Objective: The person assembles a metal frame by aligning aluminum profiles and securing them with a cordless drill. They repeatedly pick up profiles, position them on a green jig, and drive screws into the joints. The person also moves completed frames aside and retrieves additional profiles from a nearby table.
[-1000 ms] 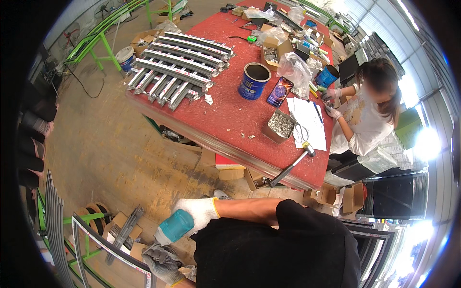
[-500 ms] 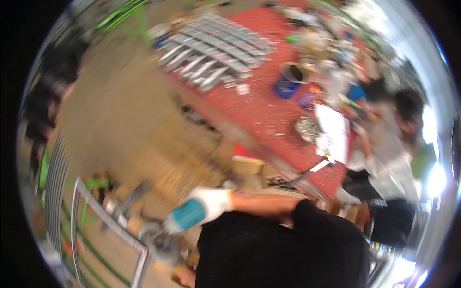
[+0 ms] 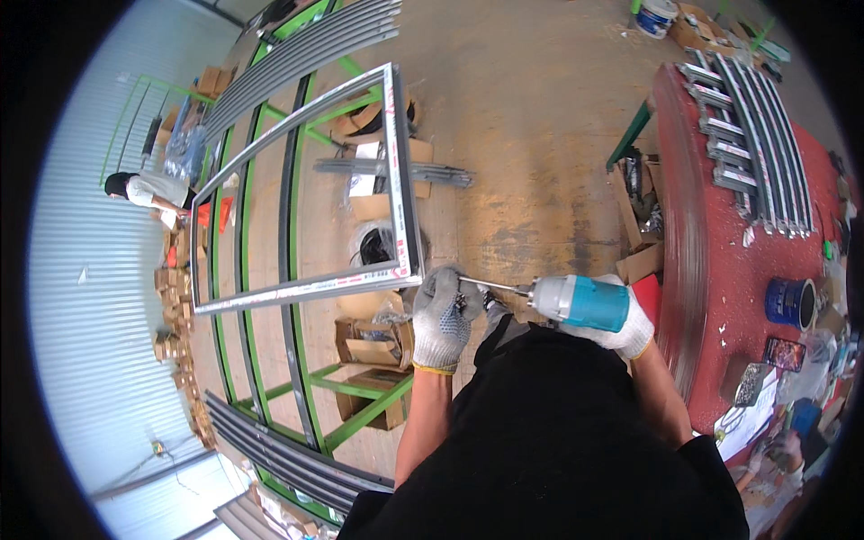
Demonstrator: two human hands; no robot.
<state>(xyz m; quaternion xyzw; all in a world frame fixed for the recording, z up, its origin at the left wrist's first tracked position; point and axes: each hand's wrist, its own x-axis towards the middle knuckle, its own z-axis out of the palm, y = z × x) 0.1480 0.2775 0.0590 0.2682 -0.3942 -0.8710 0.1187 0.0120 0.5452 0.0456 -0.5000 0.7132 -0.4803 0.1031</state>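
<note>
My right hand (image 3: pixel 637 326), in a white knit glove, grips a teal and grey power drill (image 3: pixel 589 301). From its chuck a long thin bit (image 3: pixel 493 283) points left. My left hand (image 3: pixel 443 319), gloved in white and grey, is curled closed at the bit's tip; whatever its fingers pinch is too small to make out. Just beyond that hand is the near right corner of a rectangular metal frame (image 3: pixel 306 290), grey with printed white film. The frame lies across a green rack (image 3: pixel 292 378).
Long grey profiles (image 3: pixel 301 58) lie on the rack's far end, more (image 3: pixel 279 450) at its near end. Cardboard boxes (image 3: pixel 373 346) stand below. At right, a red table (image 3: pixel 697 297) bears stacked metal bars (image 3: pixel 765 144) and a blue can (image 3: pixel 790 301). Another person (image 3: pixel 153 191) is far left.
The view has swung left from the red table to the rack. The drill has come to the frame's corner, where my left hand now meets its bit.
</note>
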